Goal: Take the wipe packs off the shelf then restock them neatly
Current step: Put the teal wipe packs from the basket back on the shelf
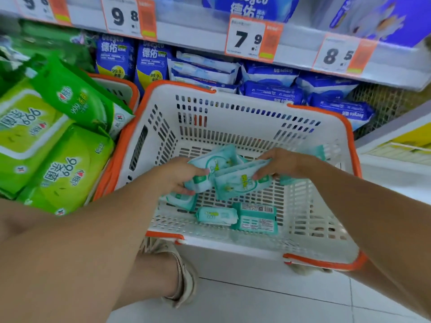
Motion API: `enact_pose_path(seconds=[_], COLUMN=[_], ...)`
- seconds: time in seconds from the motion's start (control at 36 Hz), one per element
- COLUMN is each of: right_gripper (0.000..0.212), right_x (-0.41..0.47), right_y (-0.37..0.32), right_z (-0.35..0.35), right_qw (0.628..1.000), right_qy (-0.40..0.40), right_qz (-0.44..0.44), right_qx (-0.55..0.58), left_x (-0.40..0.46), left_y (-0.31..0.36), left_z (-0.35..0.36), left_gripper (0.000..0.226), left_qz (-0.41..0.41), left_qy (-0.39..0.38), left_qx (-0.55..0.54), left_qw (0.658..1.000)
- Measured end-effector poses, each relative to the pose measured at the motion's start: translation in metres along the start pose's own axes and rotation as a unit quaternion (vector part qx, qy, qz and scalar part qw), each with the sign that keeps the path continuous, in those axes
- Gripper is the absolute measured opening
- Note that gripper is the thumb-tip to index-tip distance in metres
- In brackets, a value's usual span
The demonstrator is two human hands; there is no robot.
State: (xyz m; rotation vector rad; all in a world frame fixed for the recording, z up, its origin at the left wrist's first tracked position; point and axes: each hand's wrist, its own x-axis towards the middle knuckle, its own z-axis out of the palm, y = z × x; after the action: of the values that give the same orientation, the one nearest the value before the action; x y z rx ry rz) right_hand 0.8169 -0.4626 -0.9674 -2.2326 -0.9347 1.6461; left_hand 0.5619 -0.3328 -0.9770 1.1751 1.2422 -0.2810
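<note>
Inside the white slotted plastic basket with orange rim (275, 117), both hands hold small teal-and-white wipe packs above its floor.

At the basket's middle, the left hand (179, 174) curls its fingers round one small teal wipe pack (210, 169), while the right hand (283, 163) pinches the top edge of a second teal wipe pack (240, 183) that hangs tilted, touching the first. Beneath them more teal packs lie loose on the basket floor: one with a flip lid (217, 216), just beside a label-side-up pack with a barcode (256, 217). Left of the basket, large green wipe packs (58, 178) are heaped in a second orange-rimmed basket (116, 86). Behind, blue wipe packs (272, 89) fill the white shelf (200, 36), which carries orange-and-white price tags (253, 38). A beige shoe (184, 276) stands on the pale tiled floor (256, 304).
</note>
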Motion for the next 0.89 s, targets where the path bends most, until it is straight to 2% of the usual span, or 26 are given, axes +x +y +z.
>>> enact_pose_path(seconds=[0.08,0.22,0.28,0.31,0.39,0.42,0.5,0.56,0.58,0.67,0.69,0.75,0.78,0.83,0.89], right_gripper=[0.061,0.032,0.024,0.027,0.062,0.064,0.026,0.011,0.012,0.009,0.014,0.047,0.052,0.042,0.031], right_x=[-0.018,-0.07,-0.096,-0.111,-0.158,-0.175,-0.216,-0.233,-0.239,-0.248,-0.249,-0.249,-0.247,-0.244,-0.243], right_y=[-0.005,-0.05,-0.073,-0.085,-0.116,-0.125,-0.14,-0.14,-0.14,-0.151,-0.156,-0.166,-0.168,-0.168,-0.166], right_z=[-0.014,-0.06,-0.081,-0.09,-0.11,-0.113,-0.109,-0.099,-0.093,-0.081,-0.078,-0.075,-0.075,-0.073,-0.071], right_qw=[0.998,0.99,0.987,0.986,0.985,0.984,0.967,0.951,0.944,0.929,0.923,0.906,0.901,0.887,0.896], right_qy=[-0.028,-0.044,-0.047,-0.043,0.005,0.027,0.093,0.124,0.125,0.112,0.114,0.138,0.152,0.194,0.195], right_qz=[-0.021,-0.082,-0.11,-0.127,-0.168,-0.175,-0.224,-0.269,-0.289,-0.323,-0.331,-0.354,-0.367,-0.394,-0.392], right_qx=[0.056,0.104,0.106,0.098,0.028,0.0,-0.073,-0.087,-0.095,-0.142,-0.159,-0.186,-0.176,-0.144,-0.078], left_x=[-0.014,-0.057,-0.08,-0.092,-0.139,-0.155,-0.199,-0.215,-0.219,-0.227,-0.23,-0.232,-0.231,-0.23,-0.228], left_y=[0.016,0.061,0.084,0.097,0.134,0.145,0.165,0.169,0.169,0.175,0.178,0.185,0.187,0.191,0.193], left_z=[-0.009,-0.02,-0.026,-0.03,-0.041,-0.044,-0.045,-0.042,-0.039,-0.026,-0.022,-0.013,-0.009,-0.001,0.007], left_gripper=[0.04,0.036,0.037,0.036,0.044,0.049,0.058,0.068,0.066,0.025,0.018,0.017,0.017,0.019,0.021], left_qz=[0.029,0.1,0.144,0.168,0.247,0.268,0.303,0.318,0.328,0.343,0.347,0.353,0.35,0.347,0.354], left_qy=[-0.02,-0.014,-0.006,-0.004,0.001,0.006,0.038,0.042,0.035,0.017,0.02,0.027,0.028,0.015,-0.002], left_qx=[-0.038,-0.119,-0.118,-0.102,0.005,0.05,0.16,0.175,0.171,0.163,0.165,0.151,0.136,0.107,0.085], left_qw=[0.999,0.988,0.983,0.98,0.969,0.962,0.939,0.931,0.929,0.925,0.923,0.923,0.926,0.932,0.931])
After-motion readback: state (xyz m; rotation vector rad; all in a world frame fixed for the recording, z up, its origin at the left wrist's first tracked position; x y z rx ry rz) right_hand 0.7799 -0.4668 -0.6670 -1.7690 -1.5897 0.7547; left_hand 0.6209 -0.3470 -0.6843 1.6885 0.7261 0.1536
